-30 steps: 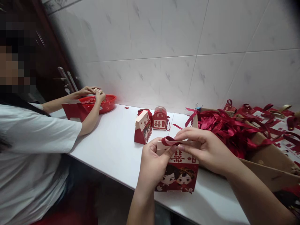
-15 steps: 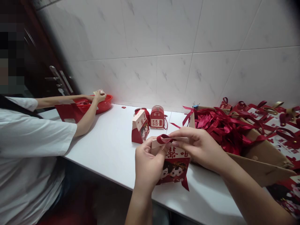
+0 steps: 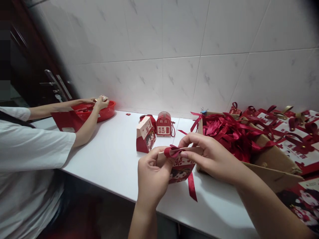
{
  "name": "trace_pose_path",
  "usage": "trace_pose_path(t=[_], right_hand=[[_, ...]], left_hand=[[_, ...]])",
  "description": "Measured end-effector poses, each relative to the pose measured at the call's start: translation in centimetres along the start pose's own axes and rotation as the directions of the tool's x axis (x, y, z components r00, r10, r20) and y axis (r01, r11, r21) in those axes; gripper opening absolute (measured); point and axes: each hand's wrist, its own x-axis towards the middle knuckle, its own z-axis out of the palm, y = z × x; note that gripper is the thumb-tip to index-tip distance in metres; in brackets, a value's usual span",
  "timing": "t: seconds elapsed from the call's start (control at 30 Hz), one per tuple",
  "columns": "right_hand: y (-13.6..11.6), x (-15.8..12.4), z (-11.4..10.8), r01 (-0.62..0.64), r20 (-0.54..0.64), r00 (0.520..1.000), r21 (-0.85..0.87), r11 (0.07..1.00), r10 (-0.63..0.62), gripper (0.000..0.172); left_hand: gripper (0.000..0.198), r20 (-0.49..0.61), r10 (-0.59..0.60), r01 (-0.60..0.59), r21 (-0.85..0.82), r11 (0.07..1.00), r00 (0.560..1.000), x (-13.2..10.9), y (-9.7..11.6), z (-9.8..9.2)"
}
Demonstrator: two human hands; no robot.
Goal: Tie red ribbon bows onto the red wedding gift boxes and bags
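Observation:
I hold a small red-and-cream gift box (image 3: pixel 179 168) printed with a cartoon couple above the white table (image 3: pixel 117 156). My left hand (image 3: pixel 152 177) grips the box's left side, fingers closed around it. My right hand (image 3: pixel 211 157) pinches a dark red ribbon (image 3: pixel 174 151) at the box's top edge. One end of that ribbon hangs below the box (image 3: pixel 191 187).
Two finished boxes (image 3: pixel 146 134) (image 3: pixel 163 124) stand at the table's middle. A cardboard box heaped with red ribbons (image 3: pixel 231 132) lies to the right, flat printed box blanks (image 3: pixel 296 146) beyond it. At left, a person in a white shirt (image 3: pixel 30 156) has both hands at a red basin (image 3: pixel 104 111).
The box has tilted and dropped lower behind my left hand, and a ribbon end now dangles beneath it. The view has shifted slightly right. The other person's hands stay at the basin.

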Motion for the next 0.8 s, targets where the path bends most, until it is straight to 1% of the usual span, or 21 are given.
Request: trace_pose_path(t=[0.17,0.3,0.5,0.6,0.7,0.8], right_hand=[[-0.07,0.03,-0.04,0.082,0.013,0.997,-0.118,0.99,-0.081,0.007],[0.14,0.11,0.05,0.125,0.014,0.992,-0.187,0.974,-0.125,0.01],[0.23,0.08,0.11,0.114,0.009,0.993,-0.212,0.971,-0.114,0.014],[0.05,-0.04,-0.05,0.107,0.005,0.994,-0.153,0.982,-0.108,0.012],[-0.1,-0.12,-0.35,0.105,-0.052,0.992,-0.117,0.988,-0.111,0.012],[-0.37,-0.08,-0.51,0.126,-0.189,0.97,-0.145,0.981,-0.152,0.01]], left_hand=[[0.014,0.03,-0.03,0.03,-0.019,0.999,0.999,0.02,-0.01,-0.11],[0.013,0.051,-0.055,0.058,-0.049,0.997,0.997,-0.01,0.09,-0.04],[0.009,0.107,-0.077,0.085,-0.072,0.994,0.991,0.08,0.07,-0.04],[0.008,0.112,-0.052,0.059,-0.059,0.997,0.992,0.01,0.24,-0.08],[0.023,0.091,0.006,-0.001,-0.047,0.999,0.996,0.12,0.16,-0.15],[0.041,0.014,0.063,-0.063,-0.038,0.997,0.998,0.58,-0.46,-0.17]])
